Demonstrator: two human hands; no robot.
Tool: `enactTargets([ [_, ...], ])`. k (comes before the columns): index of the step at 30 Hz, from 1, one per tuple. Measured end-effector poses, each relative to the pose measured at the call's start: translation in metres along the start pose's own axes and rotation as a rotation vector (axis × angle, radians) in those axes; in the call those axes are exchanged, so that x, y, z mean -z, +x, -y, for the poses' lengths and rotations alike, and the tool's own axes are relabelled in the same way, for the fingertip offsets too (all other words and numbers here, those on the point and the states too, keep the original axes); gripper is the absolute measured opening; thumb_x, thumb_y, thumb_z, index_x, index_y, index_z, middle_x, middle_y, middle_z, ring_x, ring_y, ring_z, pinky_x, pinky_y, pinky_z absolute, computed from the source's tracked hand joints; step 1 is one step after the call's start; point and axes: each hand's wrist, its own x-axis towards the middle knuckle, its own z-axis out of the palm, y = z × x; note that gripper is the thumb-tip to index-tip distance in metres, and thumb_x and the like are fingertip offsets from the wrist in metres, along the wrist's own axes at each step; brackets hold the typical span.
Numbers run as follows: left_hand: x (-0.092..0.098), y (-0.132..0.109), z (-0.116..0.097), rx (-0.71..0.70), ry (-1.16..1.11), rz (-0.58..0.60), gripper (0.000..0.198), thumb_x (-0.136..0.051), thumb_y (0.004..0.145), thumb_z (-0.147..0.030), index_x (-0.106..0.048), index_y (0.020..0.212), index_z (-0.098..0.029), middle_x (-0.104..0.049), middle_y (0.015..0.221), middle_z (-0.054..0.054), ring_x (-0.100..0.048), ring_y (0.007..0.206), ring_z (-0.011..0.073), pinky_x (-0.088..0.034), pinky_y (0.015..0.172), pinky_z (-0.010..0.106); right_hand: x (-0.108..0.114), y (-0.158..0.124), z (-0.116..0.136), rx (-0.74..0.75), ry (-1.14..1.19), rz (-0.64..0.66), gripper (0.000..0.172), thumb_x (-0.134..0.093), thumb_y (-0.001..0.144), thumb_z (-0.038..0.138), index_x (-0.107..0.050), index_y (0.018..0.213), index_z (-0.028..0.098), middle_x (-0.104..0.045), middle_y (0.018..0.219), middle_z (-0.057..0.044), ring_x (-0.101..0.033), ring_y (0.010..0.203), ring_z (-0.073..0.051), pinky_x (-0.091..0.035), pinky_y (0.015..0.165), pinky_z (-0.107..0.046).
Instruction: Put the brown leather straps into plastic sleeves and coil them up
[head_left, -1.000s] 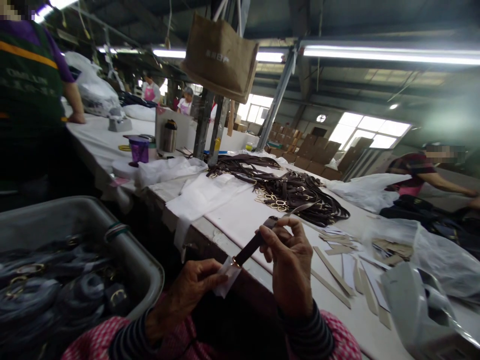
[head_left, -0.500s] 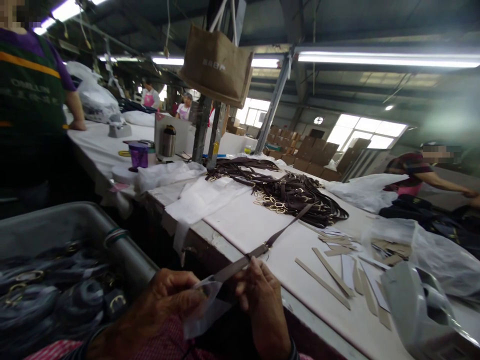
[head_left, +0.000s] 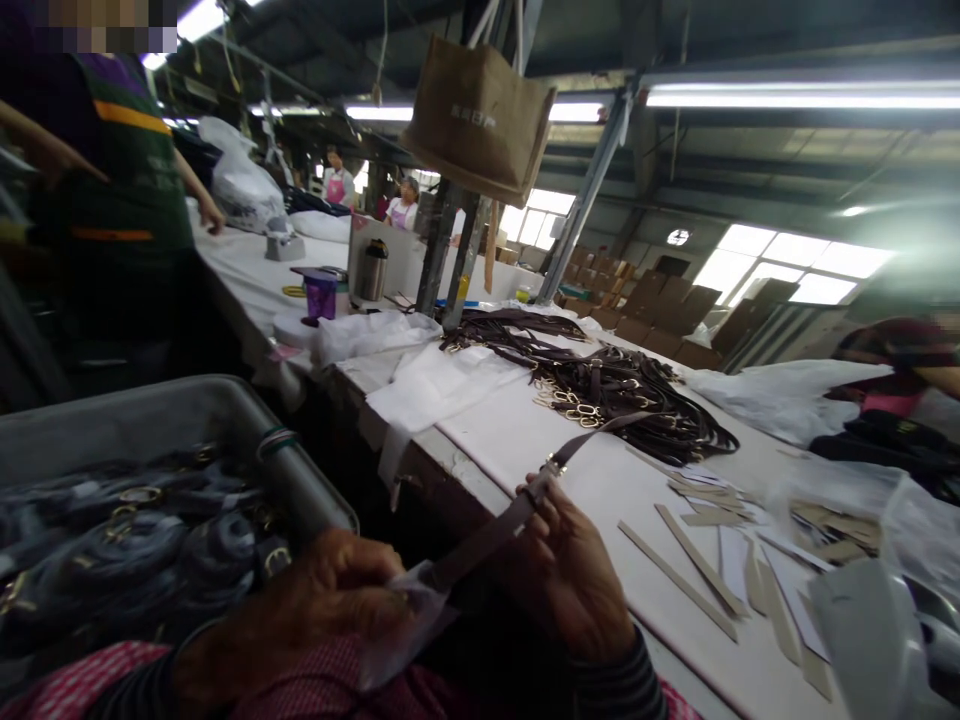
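Note:
A dark brown strap [head_left: 484, 545] runs from my left hand up through my right hand and on to the table. My left hand [head_left: 352, 590] pinches its lower end, where a translucent plastic wrap [head_left: 401, 640] covers it and hangs down. My right hand [head_left: 574, 565] is closed round the strap higher up, just below a metal buckle [head_left: 553, 466]. Beyond the buckle the strap reaches a heap of dark straps [head_left: 637, 400] with gold-coloured oval rings [head_left: 577, 405] lying on the white table [head_left: 487, 425].
At left stands a grey bin [head_left: 225, 400] of wrapped, coiled straps with buckles [head_left: 150, 550]. Grey-brown strips [head_left: 675, 580] and plastic bags [head_left: 787, 400] lie to the right. A brown bag [head_left: 480, 120] hangs overhead by a metal post. A person in a green apron [head_left: 135, 160] stands at left.
My right hand has moved up along the strap towards the buckle, and more strap shows between my hands. The view has swung left. The person in the green apron has shifted posture.

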Motion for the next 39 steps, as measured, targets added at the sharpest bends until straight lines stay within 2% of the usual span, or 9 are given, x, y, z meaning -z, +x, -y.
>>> enactTargets([
  [4,-0.005,0.018,0.002,-0.029,-0.08,-0.035,0.034,-0.077,0.082,-0.049,-0.078,0.078,-0.016,-0.066,0.067,0.001,-0.052,0.06,0.0123,-0.037,0.057,0.023,-0.013,0.007,0.03,0.015,0.119,-0.033,0.028,-0.091,0.07,0.026,-0.07,0.087,0.016,-0.066,0.082,-0.001,-0.042,0.052,-0.003,-0.037,0.039,-0.01],
  [7,-0.011,0.034,0.0,-0.099,-0.12,-0.038,0.034,-0.076,0.084,-0.048,-0.08,0.078,-0.015,-0.071,0.071,0.003,-0.058,0.065,0.0144,-0.043,0.061,0.023,-0.021,0.009,0.05,0.127,0.053,-0.025,0.031,-0.092,0.069,0.022,-0.073,0.093,0.019,-0.069,0.089,-0.001,-0.052,0.06,-0.005,-0.047,0.047,-0.011],
  [10,-0.015,0.048,0.0,-0.172,-0.156,-0.023,0.035,-0.076,0.084,-0.048,-0.081,0.08,-0.014,-0.075,0.074,0.006,-0.064,0.07,0.0174,-0.047,0.068,0.026,-0.021,0.008,0.062,0.194,-0.05,0.002,0.03,-0.092,0.069,0.023,-0.074,0.092,0.019,-0.067,0.088,0.0,-0.057,0.067,-0.007,-0.05,0.053,-0.012],
  [16,-0.017,0.06,0.008,-0.232,-0.151,-0.009,0.041,-0.064,0.095,-0.048,-0.08,0.081,-0.013,-0.076,0.078,0.006,-0.065,0.071,0.0168,-0.047,0.069,0.025,-0.014,-0.001,0.057,0.355,-0.283,0.008,0.026,-0.086,0.078,0.031,-0.075,0.1,0.023,-0.067,0.086,-0.001,-0.057,0.068,-0.011,-0.046,0.051,-0.018],
  [20,-0.022,0.061,0.009,-0.204,-0.128,-0.076,0.047,-0.065,0.092,-0.054,-0.077,0.08,-0.011,-0.074,0.074,0.007,-0.062,0.067,0.0157,-0.044,0.063,0.024,-0.014,-0.011,0.044,0.429,-0.455,0.103,0.016,-0.078,0.086,0.034,-0.074,0.087,0.018,-0.065,0.077,-0.003,-0.053,0.063,-0.012,-0.041,0.049,-0.022],
  [24,-0.029,0.06,0.002,-0.225,-0.154,-0.095,0.047,-0.064,0.094,-0.053,-0.074,0.078,-0.01,-0.073,0.072,0.007,-0.061,0.064,0.0141,-0.044,0.061,0.023,-0.018,-0.023,0.032,0.376,-0.476,0.164,0.017,-0.075,0.088,0.035,-0.075,0.086,0.017,-0.065,0.076,-0.003,-0.053,0.065,-0.013,-0.041,0.05,-0.022],
  [31,-0.043,0.061,-0.001,-0.201,-0.146,-0.116,0.05,-0.057,0.096,-0.058,-0.07,0.079,-0.013,-0.069,0.063,0.004,-0.06,0.053,0.0122,-0.039,0.05,0.02,-0.025,-0.036,0.022,0.176,-0.256,0.152,0.023,-0.081,0.082,0.038,-0.075,0.09,0.018,-0.061,0.07,-0.002,-0.053,0.061,-0.014,-0.046,0.053,-0.024],
  [34,-0.044,0.062,0.002,-0.172,-0.12,-0.143,0.051,-0.058,0.094,-0.06,-0.068,0.077,-0.013,-0.07,0.065,0.005,-0.061,0.054,0.0129,-0.039,0.05,0.021,-0.023,-0.036,0.018,0.138,-0.191,0.17,0.023,-0.08,0.082,0.037,-0.074,0.094,0.019,-0.063,0.075,-0.003,-0.057,0.065,-0.016,-0.047,0.056,-0.026],
  [39,-0.043,0.061,0.004,-0.149,-0.179,-0.102,0.047,-0.057,0.097,-0.056,-0.067,0.082,-0.013,-0.074,0.073,0.006,-0.065,0.057,0.0131,-0.043,0.052,0.02,-0.016,-0.031,0.007,0.111,-0.178,0.236,0.02,-0.076,0.087,0.034,-0.073,0.097,0.017,-0.064,0.079,-0.004,-0.056,0.067,-0.015,-0.045,0.059,-0.027],
])
